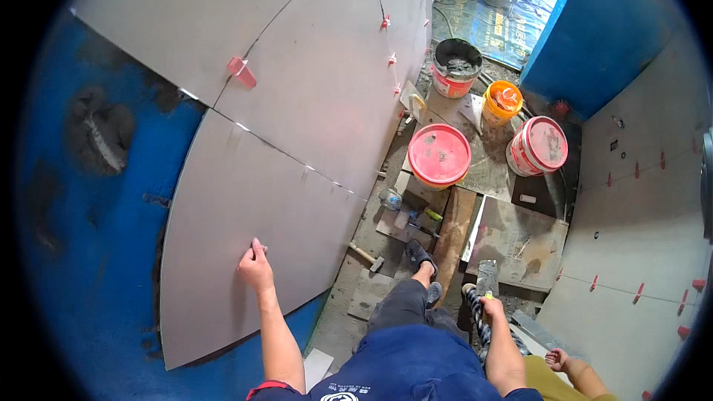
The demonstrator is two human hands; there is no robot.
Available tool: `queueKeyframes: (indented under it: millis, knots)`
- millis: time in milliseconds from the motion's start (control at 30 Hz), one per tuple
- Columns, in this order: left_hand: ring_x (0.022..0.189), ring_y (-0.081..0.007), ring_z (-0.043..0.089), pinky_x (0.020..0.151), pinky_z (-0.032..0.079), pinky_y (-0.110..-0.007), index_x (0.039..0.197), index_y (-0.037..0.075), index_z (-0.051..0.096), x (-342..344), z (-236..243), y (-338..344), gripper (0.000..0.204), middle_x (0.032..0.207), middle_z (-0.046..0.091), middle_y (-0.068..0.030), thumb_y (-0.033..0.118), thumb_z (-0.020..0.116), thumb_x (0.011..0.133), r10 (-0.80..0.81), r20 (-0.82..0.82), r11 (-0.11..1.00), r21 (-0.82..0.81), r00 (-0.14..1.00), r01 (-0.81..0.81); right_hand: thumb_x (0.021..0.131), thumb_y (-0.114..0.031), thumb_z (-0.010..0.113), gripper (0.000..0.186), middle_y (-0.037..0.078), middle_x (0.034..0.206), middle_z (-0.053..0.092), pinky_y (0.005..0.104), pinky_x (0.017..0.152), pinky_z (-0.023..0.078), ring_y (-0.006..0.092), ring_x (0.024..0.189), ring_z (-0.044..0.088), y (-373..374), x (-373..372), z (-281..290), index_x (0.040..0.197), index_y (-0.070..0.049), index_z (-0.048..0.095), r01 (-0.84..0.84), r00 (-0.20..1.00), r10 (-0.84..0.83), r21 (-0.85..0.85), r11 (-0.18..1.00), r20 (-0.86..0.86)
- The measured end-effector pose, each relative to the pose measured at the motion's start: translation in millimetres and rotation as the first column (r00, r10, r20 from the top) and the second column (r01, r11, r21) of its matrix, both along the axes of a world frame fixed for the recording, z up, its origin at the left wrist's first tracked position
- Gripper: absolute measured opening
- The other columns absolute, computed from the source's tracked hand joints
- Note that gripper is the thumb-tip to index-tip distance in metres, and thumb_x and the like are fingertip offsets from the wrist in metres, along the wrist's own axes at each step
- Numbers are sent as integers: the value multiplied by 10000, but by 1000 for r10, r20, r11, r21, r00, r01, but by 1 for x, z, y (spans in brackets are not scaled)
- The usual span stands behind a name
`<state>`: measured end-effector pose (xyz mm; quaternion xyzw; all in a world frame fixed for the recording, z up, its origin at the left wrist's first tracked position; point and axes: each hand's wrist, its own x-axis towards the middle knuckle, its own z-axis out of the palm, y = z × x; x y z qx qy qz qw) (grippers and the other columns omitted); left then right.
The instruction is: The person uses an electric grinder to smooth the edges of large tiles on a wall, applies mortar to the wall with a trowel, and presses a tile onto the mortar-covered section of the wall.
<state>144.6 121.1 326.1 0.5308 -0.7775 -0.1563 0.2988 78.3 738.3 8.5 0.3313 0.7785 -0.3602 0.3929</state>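
My left hand [256,267] is closed, its thumb up, in front of a large grey wall tile [245,171]. Whatever its fingers may hold is hidden. My right hand [492,310] grips a trowel [487,276] with a flat, mortar-smeared rectangular blade, low in front of my body. The grey tile hangs on the blue wall [96,252] beside other tiles, its outer edges against the bare wall. A red wedge [242,72] sits in a joint above, and smaller red clips [385,22] line the joints further off.
Ahead stand a bucket of grey mortar [454,67], two red-lidded buckets [440,154] [538,146] and an orange pail [502,100]. A hammer [368,258] lies left of my feet. A board [515,243] lies on the right. Another person's hand [557,360] is at lower right.
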Motion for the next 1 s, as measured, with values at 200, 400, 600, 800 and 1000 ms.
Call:
queueKeyframes:
  millis: [200, 400, 600, 800, 1000]
  knots:
    - [603, -159, 695, 578, 520, -297, 740, 11, 750, -25, -10, 9, 387, 653, 714, -85, 335, 661, 932, 29, 12, 998, 53, 1000, -29, 783, -167, 702, 189, 94, 647, 607, 381, 444, 457, 219, 504, 567, 42, -40, 9, 756, 14, 655, 134, 988, -137, 41, 990, 66]
    - [618, -165, 700, 587, 538, -288, 760, -18, 747, -20, 7, 16, 364, 670, 717, -112, 281, 652, 946, 43, 67, 998, 39, 997, -46, 809, -209, 719, 212, 71, 665, 589, 391, 482, 483, 216, 553, 589, -7, -161, 77, 768, -20, 632, 206, 971, -193, -84, 975, 139]
    - [672, -204, 710, 660, 549, -328, 834, -12, 753, -18, 0, 10, 406, 744, 735, -120, 349, 618, 960, 62, 139, 992, 98, 988, -76, 893, -294, 675, 226, 10, 660, 553, 347, 467, 464, 168, 505, 542, -42, -258, 101, 797, -114, 578, 341, 938, -300, -302, 890, 174]
    - [838, -250, 716, 746, 538, -350, 965, 11, 740, -74, 13, 21, 351, 877, 747, -128, 334, 604, 967, 99, 174, 984, 129, 980, -122, 930, -377, 590, 271, 1, 680, 547, 313, 486, 434, 139, 512, 520, -81, -339, 122, 872, -112, 572, 252, 966, -217, -328, 910, 140]
    - [881, -239, 668, 809, 519, -353, 1035, -15, 673, -130, 4, 28, 298, 960, 713, -123, 268, 617, 962, 193, 51, 980, 41, 980, -195, 926, -330, 461, 250, 29, 726, 551, 288, 509, 433, 150, 554, 511, -121, -451, 118, 957, -97, 545, 425, 904, -341, -455, 782, 258]
